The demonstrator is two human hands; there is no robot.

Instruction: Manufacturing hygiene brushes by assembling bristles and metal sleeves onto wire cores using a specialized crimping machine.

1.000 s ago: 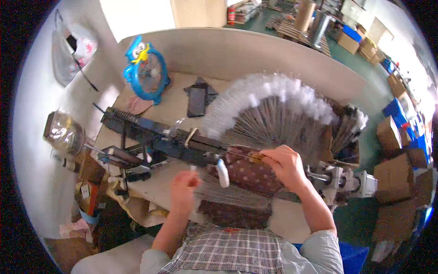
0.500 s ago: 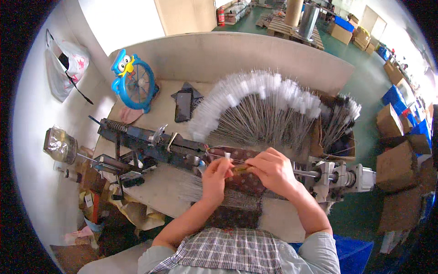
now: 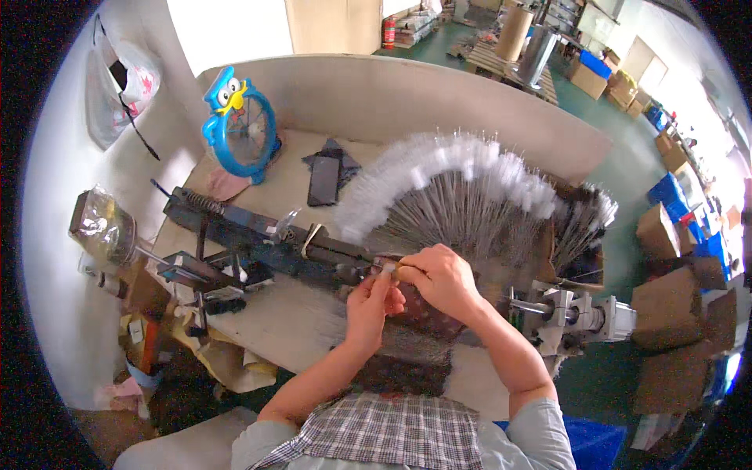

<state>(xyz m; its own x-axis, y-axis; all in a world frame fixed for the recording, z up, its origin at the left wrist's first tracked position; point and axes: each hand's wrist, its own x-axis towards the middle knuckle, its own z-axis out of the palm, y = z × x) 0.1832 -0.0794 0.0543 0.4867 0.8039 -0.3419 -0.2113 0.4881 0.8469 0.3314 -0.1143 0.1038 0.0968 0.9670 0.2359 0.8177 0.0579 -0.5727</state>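
Observation:
My left hand (image 3: 368, 309) is closed in a pinch on a small white piece (image 3: 388, 268) just right of the end of a long dark machine bar (image 3: 266, 235). Beside it my right hand (image 3: 445, 280) has its thumb and fingers pressed together close to the same piece. What the right fingers grip is hidden. Behind the hands fans out a big heap of thin wire brushes (image 3: 446, 207) with white bristle tips. More wires (image 3: 411, 345) lie on the dark reddish cloth under my forearms.
A motor-driven spindle unit (image 3: 580, 312) sits at the right table edge. A box (image 3: 583, 270) holds dark-tipped brushes. At the back are a phone (image 3: 323, 180) and a blue cartoon fan (image 3: 249, 141). A board (image 3: 439, 90) rims the table; cartons (image 3: 666, 298) stand right.
My right hand has moved left, up against the left fingers. The yellowish piece seen between the hands before is now mostly hidden. The view has shifted slightly.

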